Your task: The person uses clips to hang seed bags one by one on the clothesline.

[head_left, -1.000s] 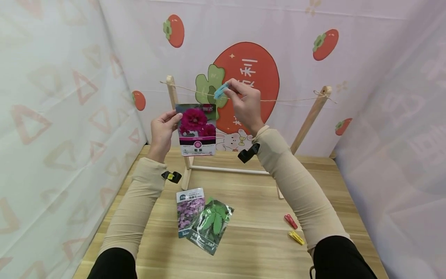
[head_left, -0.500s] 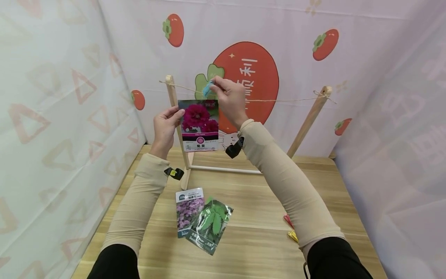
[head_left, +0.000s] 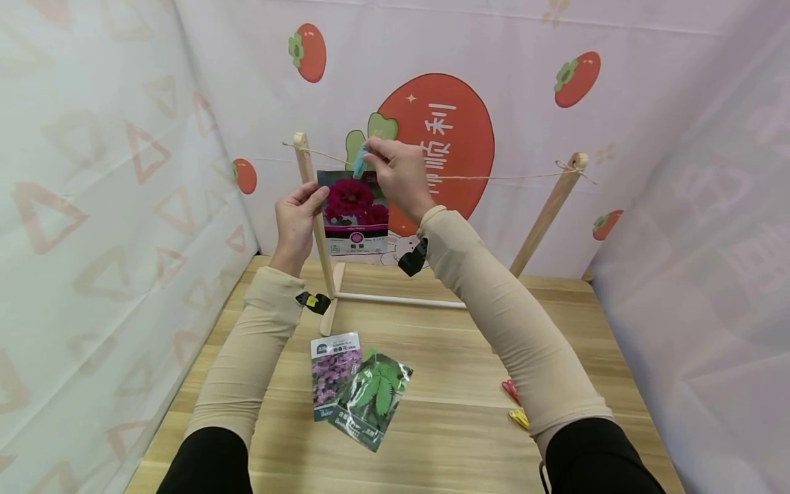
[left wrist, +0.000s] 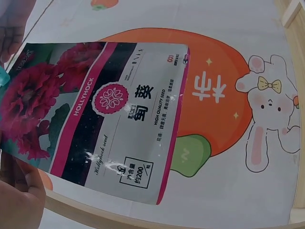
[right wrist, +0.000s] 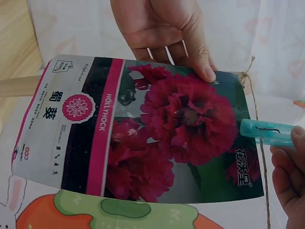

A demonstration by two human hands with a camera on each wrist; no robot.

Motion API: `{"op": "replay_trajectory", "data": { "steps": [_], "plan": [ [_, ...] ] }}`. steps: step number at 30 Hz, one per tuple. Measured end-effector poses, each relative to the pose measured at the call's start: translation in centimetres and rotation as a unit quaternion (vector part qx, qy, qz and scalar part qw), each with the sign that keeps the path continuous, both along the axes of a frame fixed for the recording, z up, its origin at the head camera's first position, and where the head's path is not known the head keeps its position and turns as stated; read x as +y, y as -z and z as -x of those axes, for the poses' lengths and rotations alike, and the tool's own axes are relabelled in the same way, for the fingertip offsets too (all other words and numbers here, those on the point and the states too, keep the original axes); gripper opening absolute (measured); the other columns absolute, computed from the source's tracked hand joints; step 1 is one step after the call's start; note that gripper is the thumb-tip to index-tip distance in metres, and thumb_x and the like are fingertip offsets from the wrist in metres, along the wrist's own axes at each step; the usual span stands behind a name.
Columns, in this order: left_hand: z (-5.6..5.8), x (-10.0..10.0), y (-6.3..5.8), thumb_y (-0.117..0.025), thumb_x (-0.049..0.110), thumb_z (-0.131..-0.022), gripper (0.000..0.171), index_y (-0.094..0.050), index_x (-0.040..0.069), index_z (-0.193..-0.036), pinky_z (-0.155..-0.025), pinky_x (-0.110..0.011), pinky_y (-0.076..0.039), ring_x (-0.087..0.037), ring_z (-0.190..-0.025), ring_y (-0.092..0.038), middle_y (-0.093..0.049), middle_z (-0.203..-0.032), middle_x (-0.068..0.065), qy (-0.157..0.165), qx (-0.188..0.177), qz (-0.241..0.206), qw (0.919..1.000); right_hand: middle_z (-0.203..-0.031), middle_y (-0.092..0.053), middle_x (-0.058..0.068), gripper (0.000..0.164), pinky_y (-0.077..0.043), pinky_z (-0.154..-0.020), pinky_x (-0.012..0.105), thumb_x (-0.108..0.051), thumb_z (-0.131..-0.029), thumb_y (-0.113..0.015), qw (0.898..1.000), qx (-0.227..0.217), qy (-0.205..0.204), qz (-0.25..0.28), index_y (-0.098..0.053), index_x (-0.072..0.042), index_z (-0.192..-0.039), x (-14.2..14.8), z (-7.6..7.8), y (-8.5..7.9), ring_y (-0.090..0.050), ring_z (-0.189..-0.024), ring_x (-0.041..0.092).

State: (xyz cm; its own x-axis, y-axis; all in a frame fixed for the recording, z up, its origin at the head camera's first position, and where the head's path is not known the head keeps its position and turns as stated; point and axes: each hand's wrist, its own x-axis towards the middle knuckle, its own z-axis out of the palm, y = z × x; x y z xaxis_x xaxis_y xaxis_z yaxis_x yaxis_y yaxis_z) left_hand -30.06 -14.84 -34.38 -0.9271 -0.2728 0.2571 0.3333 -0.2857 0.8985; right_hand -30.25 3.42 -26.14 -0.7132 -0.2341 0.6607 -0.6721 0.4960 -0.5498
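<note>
Thumb and fingers of the left hand [head_left: 295,223] pinch the packet [head_left: 356,237] narrowly at its side edge near the upper corner, thumb on the printed face, the other fingers mostly behind. The right hand [head_left: 402,173] pinches the clip [head_left: 360,163] by its upper end. The packet is held in the air, roughly upright, to the right of the left fingers and below the right fingertips.

It looks light and thin, springy rather than stiff: the right wrist view shows it slightly bowed. The glare suggests a slick skin that may swivel or slide in a one-edge pinch; it should crease sooner than break. The side edge near the top seems the best hold, steadying the top edge while keeping its middle uncovered.

The clip's tip overlaps the packet's face at the top and crosses the string [right wrist: 267,205]; whether its jaws bite either, I cannot tell. The string runs just beside the top edge, contact unclear, between wooden posts [head_left: 548,214]; the backdrop [head_left: 524,31] hangs behind.
</note>
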Motion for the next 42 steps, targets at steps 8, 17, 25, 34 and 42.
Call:
{"op": "replay_trajectory", "data": {
  "steps": [8, 17, 25, 34, 42],
  "plan": [
    [0.1, 0.2, 0.0, -0.071, 0.006, -0.088, 0.017, -0.073, 0.021, -0.081, -0.062, -0.017, -0.043, -0.001, -0.068, -0.057, -0.069, -0.073, 0.012, -0.018, 0.010, 0.004, 0.9998, -0.104, -0.070, 0.011, 0.028, -0.054, -0.083, 0.023, -0.015, -0.098, -0.058, 0.996, -0.065, -0.018, -0.054, -0.065, -0.003, -0.122, -0.1, 0.1, -0.2, -0.063, -0.090, 0.017],
    [0.3, 0.3, 0.2, -0.069, 0.007, -0.090, 0.010, -0.072, 0.006, -0.099, -0.069, -0.015, -0.049, 0.000, -0.076, -0.061, -0.067, -0.080, 0.012, -0.026, -0.023, 0.035, 0.9988, -0.110, -0.071, 0.012, 0.040, -0.055, -0.086, 0.026, -0.017, -0.097, -0.061, 0.991, -0.113, -0.016, -0.067, -0.057, -0.005, -0.135, 0.0, 0.1, -0.2, -0.066, -0.094, 0.020],
    [-0.1, 0.4, 0.5, -0.068, 0.012, -0.091, 0.031, -0.066, -0.009, -0.114, -0.074, -0.014, -0.049, -0.002, -0.081, -0.060, -0.068, -0.087, 0.007, -0.052, -0.018, 0.110, 0.9924, -0.112, -0.070, 0.013, 0.041, -0.055, -0.089, 0.028, -0.016, -0.097, -0.061, 0.990, -0.114, -0.007, -0.077, -0.057, -0.004, -0.135, 0.1, 0.2, 0.2, -0.067, -0.098, 0.022],
    [-0.3, 0.4, 0.9, -0.068, 0.014, -0.091, 0.031, -0.067, -0.008, -0.113, -0.073, -0.014, -0.051, -0.002, -0.080, -0.061, -0.069, -0.095, -0.004, -0.062, -0.004, 0.151, 0.9866, -0.111, -0.071, 0.013, 0.040, -0.054, -0.091, 0.031, -0.016, -0.097, -0.061, 0.990, -0.113, -0.014, -0.083, -0.058, -0.004, -0.134, 0.3, 0.1, 0.3, -0.066, -0.100, 0.023],
    [-0.4, 0.3, 1.4, -0.068, 0.014, -0.091, 0.029, -0.068, -0.007, -0.112, -0.074, -0.023, -0.051, -0.003, -0.078, -0.058, -0.067, -0.091, -0.001, -0.057, -0.004, 0.162, 0.9852, -0.114, -0.070, 0.013, 0.038, -0.053, -0.093, 0.033, -0.016, -0.097, -0.060, 0.990, -0.106, -0.016, -0.092, -0.059, -0.004, -0.133, 0.4, 0.2, 0.4, -0.064, -0.104, 0.022]
  ]
}}
